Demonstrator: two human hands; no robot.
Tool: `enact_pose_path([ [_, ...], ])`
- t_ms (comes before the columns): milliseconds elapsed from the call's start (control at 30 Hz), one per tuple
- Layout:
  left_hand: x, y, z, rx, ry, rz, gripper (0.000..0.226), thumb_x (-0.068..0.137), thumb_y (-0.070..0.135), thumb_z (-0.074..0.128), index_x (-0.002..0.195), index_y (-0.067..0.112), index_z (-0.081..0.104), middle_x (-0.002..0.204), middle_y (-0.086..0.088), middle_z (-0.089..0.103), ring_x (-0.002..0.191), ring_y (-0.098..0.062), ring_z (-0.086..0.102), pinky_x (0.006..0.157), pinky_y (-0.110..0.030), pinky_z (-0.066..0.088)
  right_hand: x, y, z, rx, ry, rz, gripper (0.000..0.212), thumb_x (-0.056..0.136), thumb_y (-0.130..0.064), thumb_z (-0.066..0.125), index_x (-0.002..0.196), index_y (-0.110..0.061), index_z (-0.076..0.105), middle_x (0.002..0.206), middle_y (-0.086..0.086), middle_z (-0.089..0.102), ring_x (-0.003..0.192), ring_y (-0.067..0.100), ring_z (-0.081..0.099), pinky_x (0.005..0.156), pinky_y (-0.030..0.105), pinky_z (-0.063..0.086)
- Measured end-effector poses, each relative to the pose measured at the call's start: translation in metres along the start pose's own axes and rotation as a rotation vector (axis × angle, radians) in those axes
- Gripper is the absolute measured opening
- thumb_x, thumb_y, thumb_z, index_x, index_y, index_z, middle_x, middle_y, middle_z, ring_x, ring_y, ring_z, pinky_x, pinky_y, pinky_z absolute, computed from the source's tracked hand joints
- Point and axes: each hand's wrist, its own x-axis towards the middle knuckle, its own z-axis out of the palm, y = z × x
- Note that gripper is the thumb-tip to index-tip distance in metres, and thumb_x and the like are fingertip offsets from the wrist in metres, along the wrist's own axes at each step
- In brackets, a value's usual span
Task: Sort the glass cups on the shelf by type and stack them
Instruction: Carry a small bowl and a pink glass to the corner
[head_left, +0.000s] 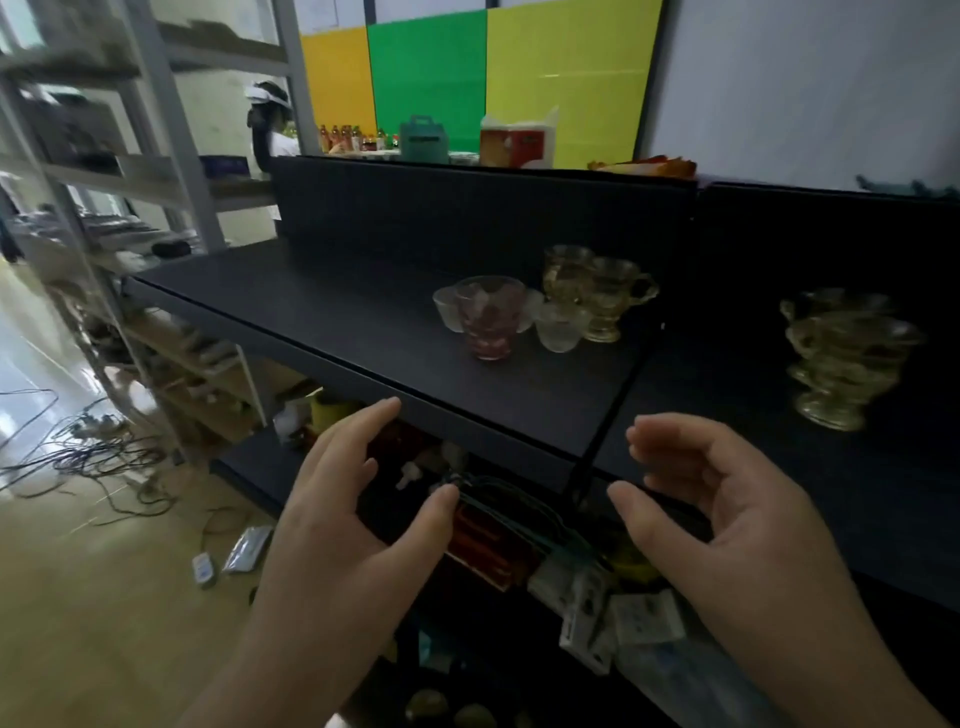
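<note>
On the black shelf (363, 332) stands a mixed group of glass cups: a pink cup (491, 317) in front, small clear cups (558, 325) beside and behind it, and two amber handled cups (608, 296) at the back. A stack of amber handled cups (844, 358) stands apart on the right shelf section. My left hand (353, 504) and my right hand (727, 504) hover in front of the shelf edge, below the cups. Both hold nothing, with fingers relaxed and slightly curved.
A lower shelf under my hands holds boxes, packets and cables (519, 525). White metal racks (156, 156) stand at the left, with cables (93, 447) strewn on the floor. Behind the shelf's back panel sit bottles and boxes (426, 137), and a person (272, 119) stands there.
</note>
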Motion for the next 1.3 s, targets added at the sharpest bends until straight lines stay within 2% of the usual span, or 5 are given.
enact_pose_path([
  [200, 0.075, -0.046, -0.033, -0.008, 0.023, 0.004, 0.065, 0.072, 0.056, 0.076, 0.132, 0.053, 0.051, 0.135, 0.016, 0.06, 0.123, -0.016, 0.061, 0.098, -0.046, 0.052, 0.075, 0.005, 0.077, 0.01, -0.006, -0.087, 0.036, 0.074, -0.043, 0.077, 0.108, -0.045, 0.065, 0.115, -0.024, 0.066, 0.109, -0.002, 0.063, 0.09, 0.024, 0.052],
  [500, 0.194, -0.1, -0.054, -0.04, -0.015, 0.049, 0.068, 0.065, 0.061, 0.071, 0.13, 0.056, 0.051, 0.137, 0.025, 0.053, 0.125, -0.004, 0.056, 0.101, -0.039, 0.049, 0.148, 0.003, 0.147, -0.073, 0.147, -0.157, 0.036, 0.074, -0.036, 0.077, 0.106, -0.045, 0.063, 0.112, -0.02, 0.063, 0.108, 0.002, 0.063, 0.089, 0.013, 0.05],
  [733, 0.285, -0.126, -0.011, -0.136, -0.349, 0.148, 0.061, 0.074, 0.05, 0.074, 0.12, 0.07, 0.04, 0.131, 0.034, 0.045, 0.124, -0.001, 0.053, 0.101, -0.03, 0.048, 0.16, 0.006, 0.157, -0.332, 0.433, -0.027, 0.037, 0.073, -0.036, 0.078, 0.103, -0.05, 0.06, 0.109, -0.025, 0.062, 0.106, -0.004, 0.061, 0.08, 0.008, 0.049],
  [1033, 0.355, -0.137, 0.036, 0.11, -0.892, 0.202, 0.1, 0.076, 0.053, 0.077, 0.154, 0.042, 0.016, 0.159, 0.009, 0.022, 0.125, -0.008, 0.044, 0.091, -0.025, 0.039, 0.168, 0.009, 0.199, -0.377, 0.621, 0.225, 0.059, 0.069, -0.043, 0.081, 0.121, -0.045, 0.054, 0.121, -0.018, 0.06, 0.109, -0.001, 0.061, 0.09, 0.023, 0.051],
  [1300, 0.358, -0.134, 0.063, 0.072, -0.938, 0.2, 0.107, 0.073, 0.045, 0.084, 0.156, 0.034, 0.018, 0.157, 0.003, 0.035, 0.134, -0.016, 0.045, 0.089, -0.023, 0.036, 0.189, 0.01, 0.208, -0.402, 0.63, 0.301, 0.071, 0.068, -0.042, 0.09, 0.123, -0.052, 0.046, 0.115, -0.031, 0.054, 0.107, -0.01, 0.056, 0.088, 0.014, 0.044],
])
